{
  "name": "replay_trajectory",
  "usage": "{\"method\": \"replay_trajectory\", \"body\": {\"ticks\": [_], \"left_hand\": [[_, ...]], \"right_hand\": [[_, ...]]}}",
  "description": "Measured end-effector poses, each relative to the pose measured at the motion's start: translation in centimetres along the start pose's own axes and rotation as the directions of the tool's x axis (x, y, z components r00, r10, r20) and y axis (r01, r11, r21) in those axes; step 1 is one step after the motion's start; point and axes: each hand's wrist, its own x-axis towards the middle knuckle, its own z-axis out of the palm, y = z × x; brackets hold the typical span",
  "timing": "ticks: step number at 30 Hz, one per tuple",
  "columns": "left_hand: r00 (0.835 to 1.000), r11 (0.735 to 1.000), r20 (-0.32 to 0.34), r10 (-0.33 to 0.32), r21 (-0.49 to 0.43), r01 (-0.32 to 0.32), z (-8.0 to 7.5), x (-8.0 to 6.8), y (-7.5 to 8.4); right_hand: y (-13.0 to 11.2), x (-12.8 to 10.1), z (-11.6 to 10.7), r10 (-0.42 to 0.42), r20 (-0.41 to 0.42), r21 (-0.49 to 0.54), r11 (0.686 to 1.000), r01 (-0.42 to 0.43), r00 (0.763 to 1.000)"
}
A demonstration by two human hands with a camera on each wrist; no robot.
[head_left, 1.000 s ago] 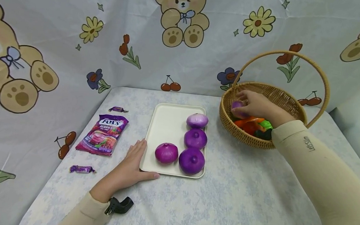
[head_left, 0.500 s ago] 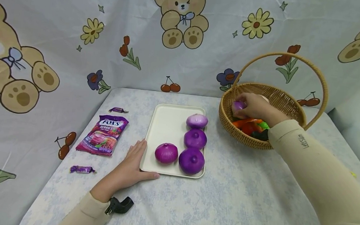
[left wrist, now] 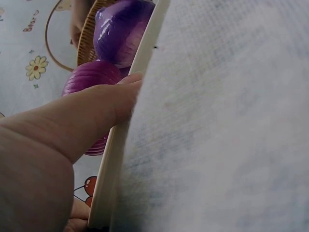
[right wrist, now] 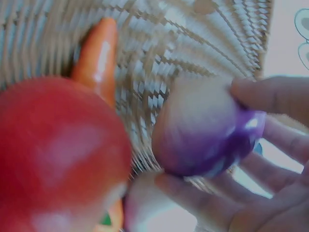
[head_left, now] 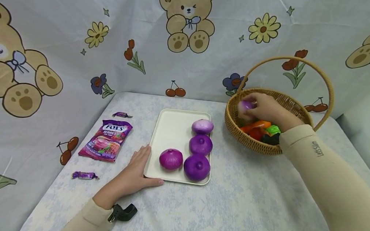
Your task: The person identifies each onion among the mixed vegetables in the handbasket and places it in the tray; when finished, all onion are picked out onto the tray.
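In the wicker basket (head_left: 252, 143), my right hand (head_left: 268, 109) grips a purple-and-white onion (right wrist: 207, 130), with thumb and fingertips around its sides. Beside it in the right wrist view lie a red round vegetable (right wrist: 58, 154), an orange tapered vegetable (right wrist: 99, 58) and another pale purple piece (right wrist: 145, 208). My left hand (head_left: 133, 173) rests along the near-left corner of the cream tray (head_left: 173, 129), fingers straight at its side and thumb at the front rim. Standing on the tray are a magenta onion (head_left: 171, 159) at front left and a right-side column of purple onions (head_left: 197, 167).
Left of the tray lie a purple candy bag (head_left: 107, 140) and two wrapped candies, one near (head_left: 84, 175) and one far (head_left: 122, 114). The basket's tall handle (head_left: 330, 91) arches above my right forearm. A green piece (head_left: 273, 130) shows inside the basket.
The onion in my right hand has turned, with more of its pale side showing. My left hand and the tray's onions stay put. The head view has tilted up slightly.
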Motion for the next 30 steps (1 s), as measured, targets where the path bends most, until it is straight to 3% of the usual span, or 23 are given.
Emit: {"method": "replay_trajectory", "body": {"ticks": [15,22,30], "left_hand": [[1.0,1.0,-0.006,0.008,0.0,-0.008,0.0,0.0,-0.1],[1.0,1.0,-0.008,0.0,0.01,0.0,0.0,0.0,0.2],[1.0,1.0,-0.006,0.0,0.013,0.0,0.1,0.0,0.3]], "right_hand": [[-4.3,-2.1,-3.2,0.004,-0.04,0.252,0.968,0.006,0.999],[-7.4,-2.8,-2.6,-0.075,-0.077,0.236,0.967,0.092,0.994],[-9.7,-2.1,-0.4,-0.147,-0.056,0.234,0.959,0.157,0.987]]}}
